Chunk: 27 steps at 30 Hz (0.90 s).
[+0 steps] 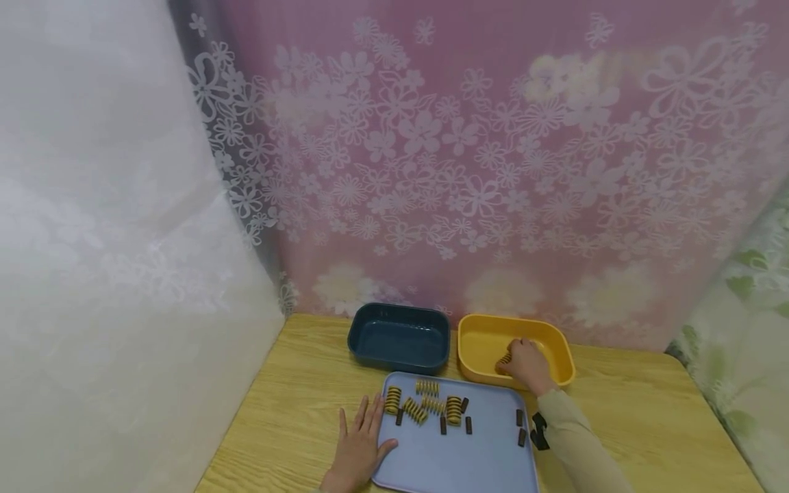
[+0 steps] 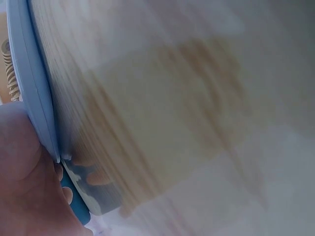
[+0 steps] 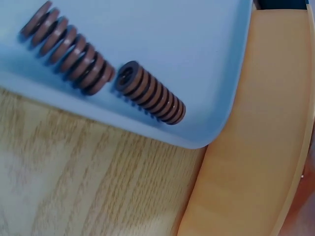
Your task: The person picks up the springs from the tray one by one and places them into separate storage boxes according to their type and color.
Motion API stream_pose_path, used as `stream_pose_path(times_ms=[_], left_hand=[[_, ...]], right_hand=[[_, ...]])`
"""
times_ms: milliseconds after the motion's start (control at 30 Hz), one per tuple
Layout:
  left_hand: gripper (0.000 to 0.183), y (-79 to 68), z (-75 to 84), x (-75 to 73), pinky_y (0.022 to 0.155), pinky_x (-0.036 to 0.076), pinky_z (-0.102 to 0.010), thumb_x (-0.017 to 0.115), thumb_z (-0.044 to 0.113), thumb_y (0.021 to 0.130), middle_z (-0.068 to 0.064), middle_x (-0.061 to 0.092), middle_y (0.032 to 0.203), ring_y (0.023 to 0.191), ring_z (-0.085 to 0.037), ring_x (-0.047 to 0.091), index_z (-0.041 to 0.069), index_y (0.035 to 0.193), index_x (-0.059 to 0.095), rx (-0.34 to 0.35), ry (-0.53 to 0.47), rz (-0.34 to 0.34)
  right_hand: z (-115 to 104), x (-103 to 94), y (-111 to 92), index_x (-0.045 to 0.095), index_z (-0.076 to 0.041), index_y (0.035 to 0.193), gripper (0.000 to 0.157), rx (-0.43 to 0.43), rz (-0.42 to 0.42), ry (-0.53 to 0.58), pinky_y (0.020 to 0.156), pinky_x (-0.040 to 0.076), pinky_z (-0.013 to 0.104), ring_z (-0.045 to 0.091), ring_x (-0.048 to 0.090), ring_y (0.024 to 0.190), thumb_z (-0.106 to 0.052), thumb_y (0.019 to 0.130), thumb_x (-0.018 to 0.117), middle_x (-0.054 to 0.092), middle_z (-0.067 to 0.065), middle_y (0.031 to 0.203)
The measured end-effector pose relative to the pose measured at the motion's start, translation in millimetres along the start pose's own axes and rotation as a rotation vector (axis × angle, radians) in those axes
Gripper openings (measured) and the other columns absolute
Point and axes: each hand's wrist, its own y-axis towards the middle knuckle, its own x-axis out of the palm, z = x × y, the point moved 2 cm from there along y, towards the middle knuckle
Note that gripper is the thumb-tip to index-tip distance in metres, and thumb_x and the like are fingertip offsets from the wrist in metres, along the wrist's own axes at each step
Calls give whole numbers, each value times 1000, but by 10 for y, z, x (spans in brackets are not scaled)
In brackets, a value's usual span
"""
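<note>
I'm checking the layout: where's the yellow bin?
In the head view, the yellow bin stands at the back of the table, right of the dark blue bin, beyond the pale blue tray, with the right hand at it.

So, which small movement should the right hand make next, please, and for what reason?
Probably the right hand should loosen its fingers and leave the coil spring in the yellow bin: it holds the spring inside the bin's rim, though whether the spring touches the bottom is hard to tell. The left hand is at the tray.
</note>
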Motion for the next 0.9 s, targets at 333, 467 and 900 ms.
stream_pose_path(times_ms=[333, 467, 900], left_hand=[[78, 0, 36, 18, 106, 28, -74, 61, 53, 94, -10, 45, 156, 144, -37, 41, 3, 151, 45, 18, 30, 35], [79, -11, 37, 17, 108, 26, -74, 60, 53, 95, -9, 42, 159, 146, -36, 37, 4, 153, 42, -8, 21, -19], [79, 2, 14, 17, 108, 26, -74, 62, 51, 94, -11, 44, 157, 145, -37, 39, 1, 152, 42, 1, 45, 18]], right_hand=[[-9, -44, -66, 64, 8, 116, 50, -45, 142, -18, 82, 53, 57, 43, 61, 95, -33, 91, 77, 64, 27, 108], [-86, -107, -95, 70, 1, 105, 29, -121, 276, -60, 82, 54, 55, 39, 62, 92, -26, 96, 71, 68, 20, 101], [-477, -279, -309, 73, -6, 87, 15, -415, 620, -179, 65, 55, 47, 34, 61, 76, -17, 83, 83, 69, 11, 83]])
